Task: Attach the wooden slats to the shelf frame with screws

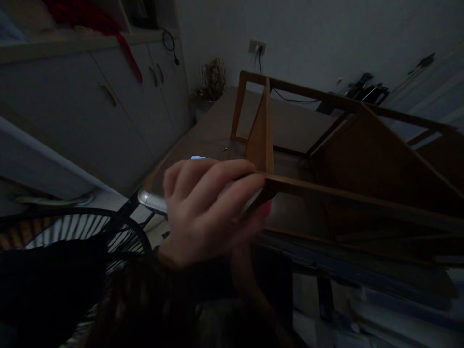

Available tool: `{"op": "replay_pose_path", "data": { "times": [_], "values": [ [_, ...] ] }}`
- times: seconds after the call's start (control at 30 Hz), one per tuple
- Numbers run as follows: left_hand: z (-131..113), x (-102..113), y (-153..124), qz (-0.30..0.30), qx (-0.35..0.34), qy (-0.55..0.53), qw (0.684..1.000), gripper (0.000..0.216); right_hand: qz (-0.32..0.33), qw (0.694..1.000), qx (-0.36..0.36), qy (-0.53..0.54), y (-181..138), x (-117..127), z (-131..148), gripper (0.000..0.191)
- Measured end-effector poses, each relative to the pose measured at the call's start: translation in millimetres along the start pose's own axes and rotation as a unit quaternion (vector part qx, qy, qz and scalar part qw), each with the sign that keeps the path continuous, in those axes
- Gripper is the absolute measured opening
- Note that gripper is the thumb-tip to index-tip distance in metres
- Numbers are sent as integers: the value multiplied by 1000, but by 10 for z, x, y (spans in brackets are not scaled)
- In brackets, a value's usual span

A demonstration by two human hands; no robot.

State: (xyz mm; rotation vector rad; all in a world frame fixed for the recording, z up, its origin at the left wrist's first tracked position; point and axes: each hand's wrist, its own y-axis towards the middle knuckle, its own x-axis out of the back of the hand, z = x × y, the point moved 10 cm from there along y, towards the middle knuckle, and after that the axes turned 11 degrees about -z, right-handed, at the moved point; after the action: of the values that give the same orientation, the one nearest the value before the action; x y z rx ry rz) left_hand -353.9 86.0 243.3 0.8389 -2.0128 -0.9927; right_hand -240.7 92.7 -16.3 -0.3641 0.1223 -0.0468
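The picture is dark and tilted. My left hand (203,208) is closed over the near corner of a wooden frame (348,193) with upright triangular panels; its fingers wrap over the top rail. A fingertip with a pink nail (266,208) shows under the rail, and something thin and grey (250,205) lies along the fingers. Below the hand a dim forearm shape (250,285) runs down, perhaps my right arm; its hand is hidden behind the left hand and the frame.
The frame rests on a brown table (210,130). White cabinets (90,111) line the left, with red cloth (108,24) hanging above. A fan's wire guard (79,227) is at lower left. A wall socket with a cable (257,47) is behind.
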Motion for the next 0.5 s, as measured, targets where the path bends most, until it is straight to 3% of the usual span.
{"op": "replay_pose_path", "data": {
  "times": [0.07, 0.13, 0.37, 0.5],
  "values": [
    [-464, -18, 156, 7, -137, 48, 989, 16, 0, 1000, 6, 0, 2, 8, 0, 51],
    [-653, -60, 243, 26, -180, 70, 981, 21, 2, 1000, 11, 1, -3, 16, 10, 52],
    [-451, -436, 447, 176, -23, -39, 983, 37, 7, 1000, 17, -4, 10, 14, -11, 55],
    [-434, -542, 525, 211, 5, -66, 975, 42, 7, 1000, 19, -5, 45, 15, -44, 56]
  ]
}}
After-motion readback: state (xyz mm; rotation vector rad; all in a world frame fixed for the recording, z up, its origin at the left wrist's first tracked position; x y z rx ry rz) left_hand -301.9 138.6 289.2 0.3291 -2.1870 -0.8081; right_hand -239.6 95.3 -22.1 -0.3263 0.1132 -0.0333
